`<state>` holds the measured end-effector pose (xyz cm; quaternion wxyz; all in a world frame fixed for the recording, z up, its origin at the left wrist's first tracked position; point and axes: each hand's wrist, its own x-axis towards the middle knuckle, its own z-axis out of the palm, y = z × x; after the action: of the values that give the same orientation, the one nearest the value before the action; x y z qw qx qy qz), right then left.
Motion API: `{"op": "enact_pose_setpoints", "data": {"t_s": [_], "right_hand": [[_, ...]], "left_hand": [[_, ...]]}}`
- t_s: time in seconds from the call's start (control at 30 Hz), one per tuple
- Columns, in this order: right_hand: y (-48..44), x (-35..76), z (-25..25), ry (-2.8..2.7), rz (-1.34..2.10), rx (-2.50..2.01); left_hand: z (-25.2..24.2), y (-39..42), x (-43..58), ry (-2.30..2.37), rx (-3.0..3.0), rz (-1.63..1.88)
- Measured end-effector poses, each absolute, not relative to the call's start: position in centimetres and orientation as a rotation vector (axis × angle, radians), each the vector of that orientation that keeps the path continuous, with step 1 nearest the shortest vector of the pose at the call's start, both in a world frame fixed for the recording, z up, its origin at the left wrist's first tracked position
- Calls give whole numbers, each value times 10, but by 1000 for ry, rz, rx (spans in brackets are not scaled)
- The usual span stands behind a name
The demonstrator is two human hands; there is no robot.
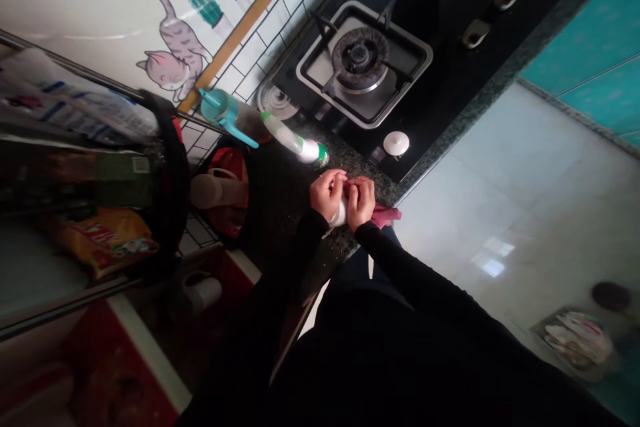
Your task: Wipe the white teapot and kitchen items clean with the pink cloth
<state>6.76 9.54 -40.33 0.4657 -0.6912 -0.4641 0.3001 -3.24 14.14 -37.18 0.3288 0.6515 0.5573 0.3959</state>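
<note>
My left hand (327, 193) and my right hand (361, 202) are close together over the counter's front edge, fingers curled inward. Between them shows part of a smooth white rounded object (340, 213), with both hands closed around its upper part. My fingers cover its top, so its kind cannot be made out. A dark pink cloth (385, 215) lies beside my right hand, at the counter edge. Just beyond my left hand a white and green spray bottle (295, 140) lies or leans on the counter. A round white lid-like piece with a small knob (397, 143) sits on the black hob.
Ahead is the gas burner (360, 57) with its pan support, and metal knobs (475, 33) to the right. A pitcher with a turquoise lid (230, 117) stands by the tiled wall. At left is a rack with food packets (110, 233). Granite counter (280, 213) carries crumbs.
</note>
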Motion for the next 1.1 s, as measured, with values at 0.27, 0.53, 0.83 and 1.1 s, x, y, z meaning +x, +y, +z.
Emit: {"op": "enact_pose_setpoints", "data": {"t_s": [0.27, 0.53, 0.83, 1.1], "right_hand": [[96, 74, -410, -1147, 747, -1711], [96, 117, -400, -784, 999, -1749], [83, 103, -345, -1306, 1169, -1078], [97, 89, -348, -1959, 1013, -1744]], "left_hand": [[-359, 144, -25, 1136, 2277, 825], [-361, 92, -48, 1785, 2212, 708], [-382, 63, -53, 1869, 1956, 597], [-384, 71, -67, 1854, 1968, 434]]}}
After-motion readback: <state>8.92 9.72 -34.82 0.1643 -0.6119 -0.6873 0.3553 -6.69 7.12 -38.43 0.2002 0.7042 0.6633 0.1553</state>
